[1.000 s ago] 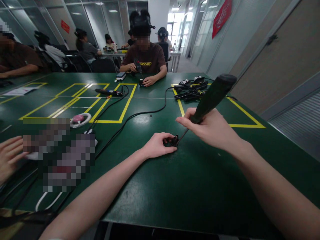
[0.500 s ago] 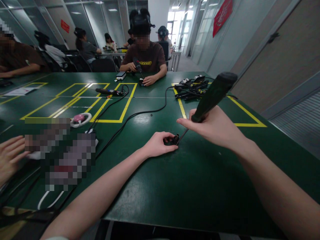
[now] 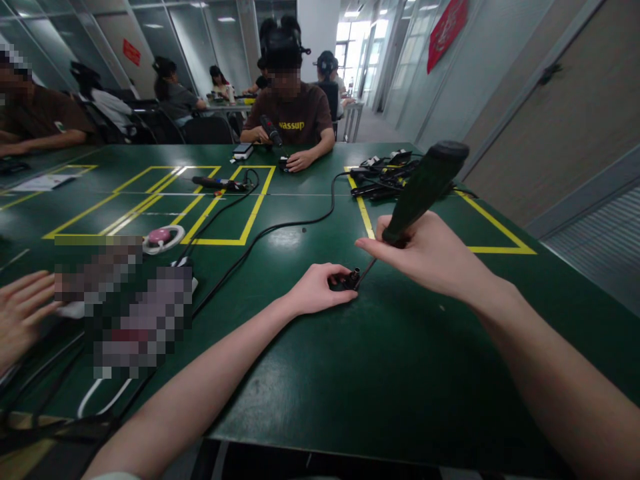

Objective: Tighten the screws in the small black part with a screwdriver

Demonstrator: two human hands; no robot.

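- the step in hand is looking like screwdriver work: a dark-handled screwdriver point(image 3: 426, 187) is slanting down toward the small black part point(image 3: 355, 278), its handle leaning up and off to the right of it.
- the small black part is resting on the green bench point(image 3: 400, 387) between the two hands, touching the left one and lying clear of the right; a short tube is poking up from it.
- the left hand point(image 3: 323, 290) is curling around the small black part from its left side, thumb and fingers clamping it.
- the right hand point(image 3: 425, 257) is gripping the screwdriver by its handle, above and to the right of the small black part; the hands are standing apart, only the thin shaft bridging the space.
- the tip is getting lost against the right edge of the small black part, so i cannot tell whether it is seating in a screw.
- the next move is probably calling for a firm left pinch and a steady right wrist, since a slanting shaft could be slipping out.
- beyond the small black part, to its right, a bundle of cables point(image 3: 383, 180) is lying; farther off, slightly to its left, a co-worker point(image 3: 300, 113) is holding a power tool point(image 3: 271, 129).
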